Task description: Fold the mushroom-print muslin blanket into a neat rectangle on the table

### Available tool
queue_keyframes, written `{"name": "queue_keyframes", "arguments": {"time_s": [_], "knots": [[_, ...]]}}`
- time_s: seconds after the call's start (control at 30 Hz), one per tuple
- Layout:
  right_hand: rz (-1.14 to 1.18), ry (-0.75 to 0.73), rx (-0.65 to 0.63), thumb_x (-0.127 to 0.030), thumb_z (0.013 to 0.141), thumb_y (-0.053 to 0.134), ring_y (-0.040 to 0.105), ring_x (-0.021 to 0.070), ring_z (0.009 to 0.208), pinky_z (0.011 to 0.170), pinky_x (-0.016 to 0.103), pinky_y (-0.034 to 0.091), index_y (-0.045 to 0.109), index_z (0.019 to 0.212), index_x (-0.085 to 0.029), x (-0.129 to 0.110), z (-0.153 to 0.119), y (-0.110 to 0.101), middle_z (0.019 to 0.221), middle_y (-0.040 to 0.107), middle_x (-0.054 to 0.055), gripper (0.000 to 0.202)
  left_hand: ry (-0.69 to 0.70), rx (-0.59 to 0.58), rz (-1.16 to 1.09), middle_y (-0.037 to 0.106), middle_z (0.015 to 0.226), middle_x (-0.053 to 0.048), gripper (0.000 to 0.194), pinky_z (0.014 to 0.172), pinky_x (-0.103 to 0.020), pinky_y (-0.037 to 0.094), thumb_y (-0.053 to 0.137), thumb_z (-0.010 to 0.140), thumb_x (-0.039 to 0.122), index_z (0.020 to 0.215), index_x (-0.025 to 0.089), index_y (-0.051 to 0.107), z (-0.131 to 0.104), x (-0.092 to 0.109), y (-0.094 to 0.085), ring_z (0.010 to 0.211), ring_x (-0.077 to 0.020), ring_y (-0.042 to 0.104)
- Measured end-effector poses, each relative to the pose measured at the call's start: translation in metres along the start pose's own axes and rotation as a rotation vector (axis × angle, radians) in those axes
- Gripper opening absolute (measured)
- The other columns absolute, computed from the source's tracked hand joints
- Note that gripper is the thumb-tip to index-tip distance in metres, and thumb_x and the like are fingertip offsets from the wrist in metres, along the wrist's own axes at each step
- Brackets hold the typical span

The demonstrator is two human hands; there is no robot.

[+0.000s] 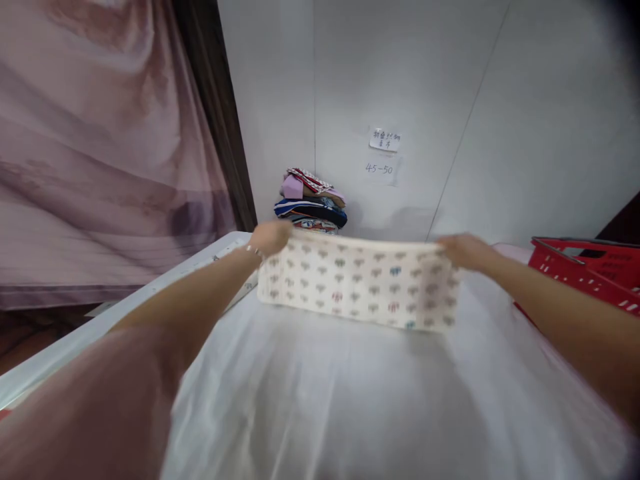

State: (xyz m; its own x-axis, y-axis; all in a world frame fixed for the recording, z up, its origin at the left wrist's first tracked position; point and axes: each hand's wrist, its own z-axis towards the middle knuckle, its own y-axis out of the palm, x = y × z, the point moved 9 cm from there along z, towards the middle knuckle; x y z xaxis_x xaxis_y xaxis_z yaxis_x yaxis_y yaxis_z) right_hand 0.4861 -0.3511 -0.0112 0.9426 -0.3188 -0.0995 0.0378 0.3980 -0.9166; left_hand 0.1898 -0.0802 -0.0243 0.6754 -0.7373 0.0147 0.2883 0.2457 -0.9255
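A cream cloth (357,283) with rows of small grey, red and blue motifs is stretched between my two hands over the white-covered table. My left hand (271,238) is closed on its upper left corner, with a thin bracelet at the wrist. At the upper right corner, my right hand (466,251) grips the same cloth. The cloth hangs down from its top edge as a long band. Both hands are somewhat blurred, and the fingertips are hard to make out.
Behind the cloth, a stack of folded fabrics (311,203) stands against the grey wall. A red plastic basket (585,270) is at the right. Pink curtains (110,133) hang at the left. White sheeting (350,400) covers the table. Two paper notes (384,140) are on the wall.
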Motion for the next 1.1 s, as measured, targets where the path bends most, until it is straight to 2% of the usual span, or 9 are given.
{"name": "queue_keyframes", "arguments": {"time_s": [0.1, 0.17, 0.23, 0.3, 0.43, 0.57, 0.73, 0.8, 1.1], "knots": [[-0.132, 0.211, 0.278, -0.012, 0.080, 0.042, 0.061, 0.0210, 0.086, 0.081, 0.039, 0.046, 0.065, 0.101, -0.019, 0.024, 0.041, -0.077, 0.091, 0.067, 0.007, 0.032, -0.114, 0.323, 0.014, 0.066, 0.096, -0.010, 0.030, 0.074, -0.030, 0.041, 0.042, 0.083, 0.014, 0.104, 0.010, 0.063, 0.070, 0.007, -0.090, 0.091, -0.0186, 0.059], [-0.183, 0.132, 0.462, -0.014, 0.084, 0.039, 0.057, 0.0230, 0.101, 0.089, 0.041, 0.044, 0.060, 0.113, -0.025, 0.013, 0.040, -0.121, 0.106, 0.064, 0.006, 0.037, -0.125, 0.521, -0.030, 0.063, 0.104, -0.007, 0.033, 0.077, -0.030, 0.038, 0.038, 0.088, 0.021, 0.112, 0.013, 0.059, 0.088, 0.011, -0.144, 0.097, -0.0153, 0.055], [-0.214, 0.036, 0.561, -0.016, 0.086, 0.036, 0.054, 0.0221, 0.107, 0.092, 0.039, 0.043, 0.056, 0.117, -0.031, 0.000, 0.026, -0.144, 0.111, 0.062, 0.003, 0.039, -0.062, 0.651, -0.071, 0.060, 0.110, -0.002, 0.039, 0.080, -0.031, 0.035, 0.029, 0.092, 0.026, 0.114, 0.013, 0.058, 0.089, 0.014, -0.180, 0.102, -0.0099, 0.050], [-0.218, -0.005, 0.575, -0.016, 0.087, 0.035, 0.053, 0.0218, 0.107, 0.093, 0.038, 0.044, 0.054, 0.119, -0.035, -0.005, 0.006, -0.146, 0.112, 0.062, 0.000, 0.042, 0.018, 0.702, -0.073, 0.057, 0.112, 0.002, 0.043, 0.083, -0.031, 0.032, 0.022, 0.093, 0.026, 0.112, 0.010, 0.058, 0.079, 0.015, -0.192, 0.105, -0.0065, 0.046], [-0.161, 0.009, 0.386, -0.011, 0.081, 0.037, 0.057, 0.0258, 0.104, 0.088, 0.043, 0.047, 0.056, 0.115, -0.034, 0.001, -0.029, -0.094, 0.111, 0.063, 0.000, 0.045, 0.142, 0.624, -0.074, 0.061, 0.111, 0.000, 0.033, 0.089, -0.026, 0.033, 0.035, 0.086, 0.016, 0.107, 0.011, 0.060, 0.032, 0.011, -0.148, 0.104, -0.0082, 0.048], [-0.072, -0.087, 0.147, -0.010, 0.076, 0.039, 0.060, 0.0246, 0.101, 0.087, 0.042, 0.049, 0.064, 0.105, -0.025, -0.011, -0.079, 0.001, 0.108, 0.066, 0.001, 0.041, 0.270, 0.376, -0.163, 0.067, 0.098, -0.004, 0.032, 0.087, -0.028, 0.041, 0.041, 0.074, 0.007, 0.093, 0.016, 0.065, -0.043, 0.006, -0.044, 0.095, -0.0145, 0.057], [0.036, -0.239, -0.111, -0.013, 0.081, 0.039, 0.063, 0.0223, 0.097, 0.086, 0.038, 0.051, 0.067, 0.101, -0.034, -0.041, -0.164, 0.110, 0.106, 0.068, 0.000, 0.041, 0.319, 0.001, -0.161, 0.068, 0.096, -0.003, 0.035, 0.096, -0.040, 0.038, 0.037, 0.074, 0.006, 0.088, 0.021, 0.065, -0.151, 0.004, 0.080, 0.100, -0.0194, 0.058], [0.068, -0.259, -0.169, -0.012, 0.083, 0.036, 0.063, 0.0231, 0.098, 0.085, 0.039, 0.051, 0.066, 0.105, -0.031, -0.049, -0.193, 0.128, 0.109, 0.067, 0.002, 0.042, 0.255, -0.059, -0.193, 0.068, 0.095, -0.002, 0.036, 0.096, -0.040, 0.038, 0.037, 0.074, 0.006, 0.090, 0.022, 0.064, -0.180, -0.002, 0.097, 0.095, -0.0188, 0.060], [0.079, -0.304, -0.177, -0.009, 0.080, 0.040, 0.061, 0.0206, 0.101, 0.084, 0.036, 0.050, 0.064, 0.110, -0.026, -0.079, -0.263, 0.128, 0.115, 0.064, 0.005, 0.043, 0.233, -0.105, -0.175, 0.067, 0.093, -0.003, 0.029, 0.100, -0.045, 0.032, 0.038, 0.072, 0.010, 0.085, 0.021, 0.062, -0.232, -0.004, 0.095, 0.094, -0.0191, 0.060]]}}
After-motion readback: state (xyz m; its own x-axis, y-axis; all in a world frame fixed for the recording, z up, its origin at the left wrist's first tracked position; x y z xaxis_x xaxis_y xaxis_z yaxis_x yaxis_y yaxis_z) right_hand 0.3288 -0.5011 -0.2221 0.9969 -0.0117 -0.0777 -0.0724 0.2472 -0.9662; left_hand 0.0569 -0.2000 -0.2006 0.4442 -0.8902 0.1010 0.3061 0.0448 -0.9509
